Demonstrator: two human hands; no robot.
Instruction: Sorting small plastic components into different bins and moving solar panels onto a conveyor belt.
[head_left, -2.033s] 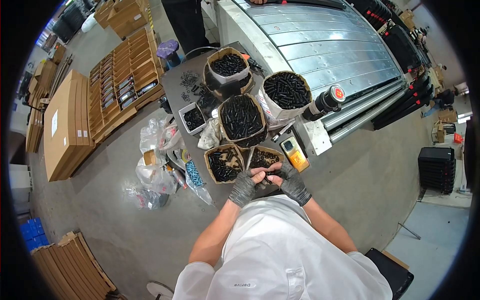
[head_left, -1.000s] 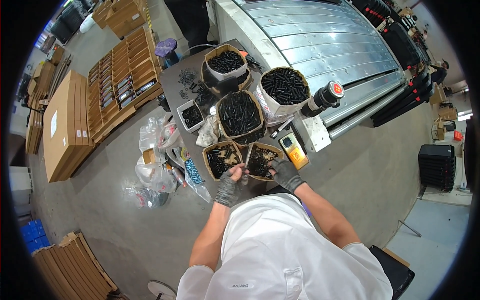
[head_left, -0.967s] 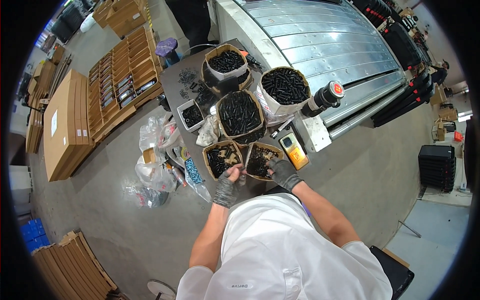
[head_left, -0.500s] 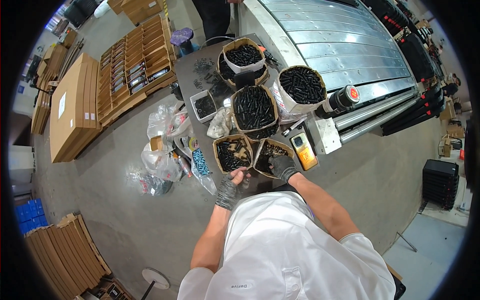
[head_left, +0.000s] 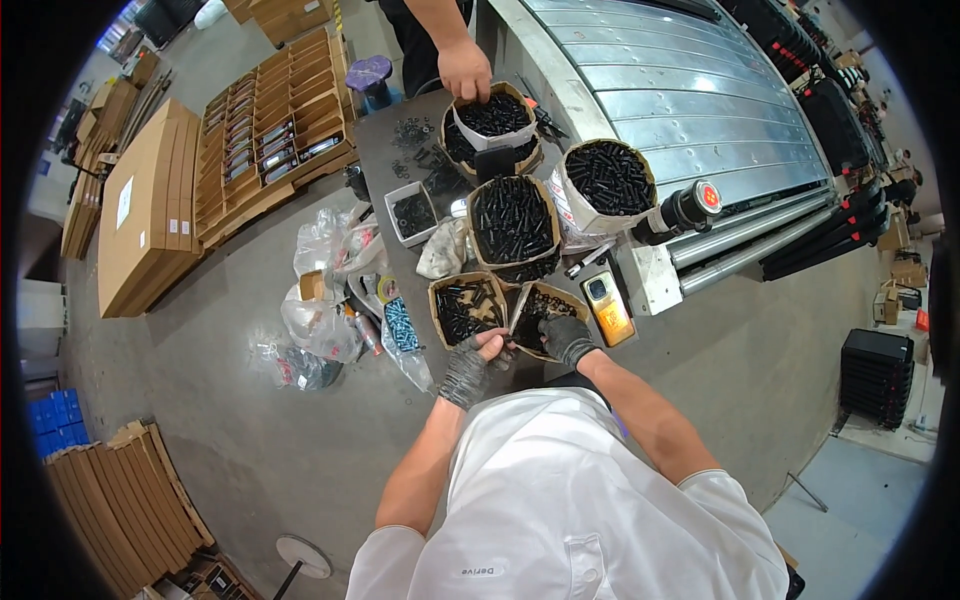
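Note:
Both my hands wear grey fingerless gloves. My left hand [head_left: 472, 368] is at the near edge of an open cardboard box [head_left: 437, 312] holding black bolt-like parts. Its thumb and fingers are pinched together; what lies between them is too small to make out. My right hand [head_left: 566, 338] dips into the neighbouring cardboard box [head_left: 577, 303] of small black parts, its fingertips hidden among them. Just beyond stands a taller box heaped with black cylindrical parts [head_left: 512, 218]. A yellow-backed phone [head_left: 610, 308] lies right of my right hand.
A co-worker's hand [head_left: 466, 72] reaches to a far box of black parts [head_left: 494, 115]. Black parts also fill a bag-lined box [head_left: 608, 178] beside the metal roller conveyor [head_left: 690, 80]. A white tray [head_left: 391, 212], a crumpled cloth [head_left: 442, 250] and bagged blue screws [head_left: 400, 325] lie left.
The co-worker's hand has come in over the far box. My left hand has shifted right toward my right hand, which stays in the right box.

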